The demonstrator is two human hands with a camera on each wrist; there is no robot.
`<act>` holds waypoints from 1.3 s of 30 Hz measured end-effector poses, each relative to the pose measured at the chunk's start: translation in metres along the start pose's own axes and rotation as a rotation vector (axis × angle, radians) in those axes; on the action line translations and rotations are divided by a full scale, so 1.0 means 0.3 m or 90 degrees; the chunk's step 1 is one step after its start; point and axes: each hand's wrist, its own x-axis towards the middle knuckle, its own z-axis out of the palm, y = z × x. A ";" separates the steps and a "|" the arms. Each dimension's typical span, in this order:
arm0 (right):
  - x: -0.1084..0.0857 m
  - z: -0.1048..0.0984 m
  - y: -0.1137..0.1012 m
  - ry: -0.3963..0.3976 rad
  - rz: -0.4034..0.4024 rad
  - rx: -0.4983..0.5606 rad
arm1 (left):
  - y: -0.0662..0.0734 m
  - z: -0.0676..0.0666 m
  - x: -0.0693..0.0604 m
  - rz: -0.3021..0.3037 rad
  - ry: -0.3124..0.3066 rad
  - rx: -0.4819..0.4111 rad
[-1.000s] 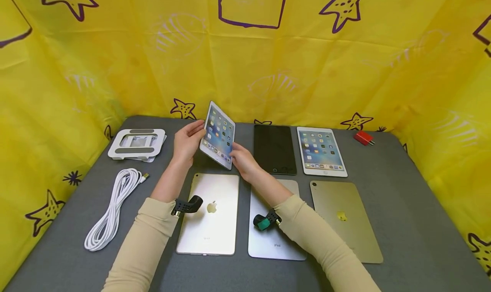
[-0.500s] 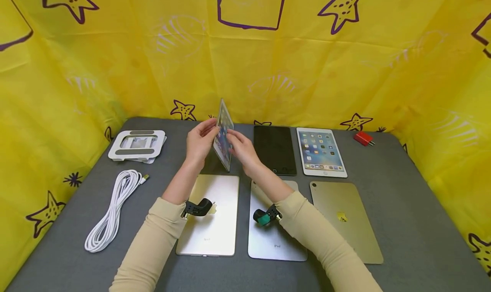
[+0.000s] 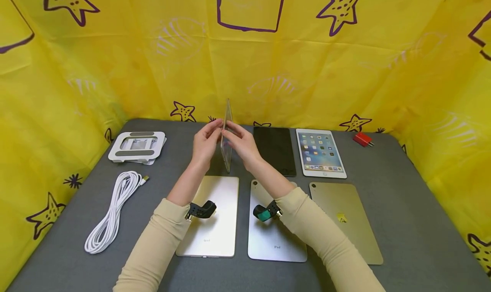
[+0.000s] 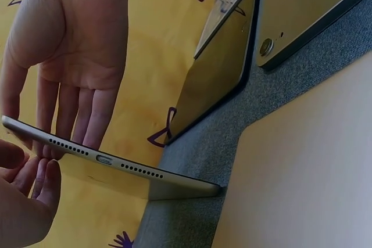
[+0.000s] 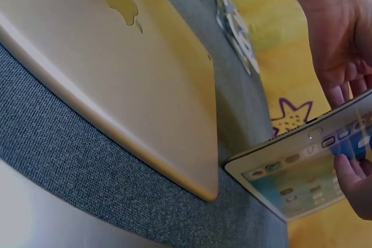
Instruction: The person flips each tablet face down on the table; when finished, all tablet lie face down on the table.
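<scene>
A white tablet (image 3: 227, 160) with a lit home screen stands nearly edge-on to the head camera, its screen facing right. My left hand (image 3: 203, 146) is at its back and upper edge, pinching it. On the screen side, my right hand (image 3: 248, 148) touches the glass with fingers mostly straight. In the left wrist view the charging port and speaker holes show along the tablet's short edge (image 4: 104, 160). The right wrist view shows the lit icons on the screen (image 5: 302, 161). Part of each hand's fingers is hidden by the tablet.
Near the front lie a gold tablet (image 3: 218, 236), a silver one (image 3: 266, 241) and another gold one (image 3: 358, 228). Behind are a black tablet (image 3: 274, 145) and a white one (image 3: 321, 153). A red plug (image 3: 362, 139), a folding stand (image 3: 134, 153) and a coiled white cable (image 3: 109, 219) flank them.
The tablet has turned from showing its screen to nearly edge-on. Both hands have come closer together; the right has moved from the tablet's lower right edge onto its screen side.
</scene>
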 end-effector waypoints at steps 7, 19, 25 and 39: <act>-0.010 -0.020 -0.009 0.011 0.016 0.010 | -0.009 0.018 -0.002 -0.002 -0.019 -0.018; -0.024 -0.080 -0.015 0.029 0.030 0.046 | -0.065 0.017 -0.002 -0.103 -0.123 0.070; -0.037 -0.128 -0.012 0.047 0.042 0.044 | -0.107 0.015 -0.002 -0.152 -0.215 0.181; -0.056 -0.189 0.016 0.084 0.085 0.065 | -0.135 -0.015 -0.008 -0.121 -0.265 0.278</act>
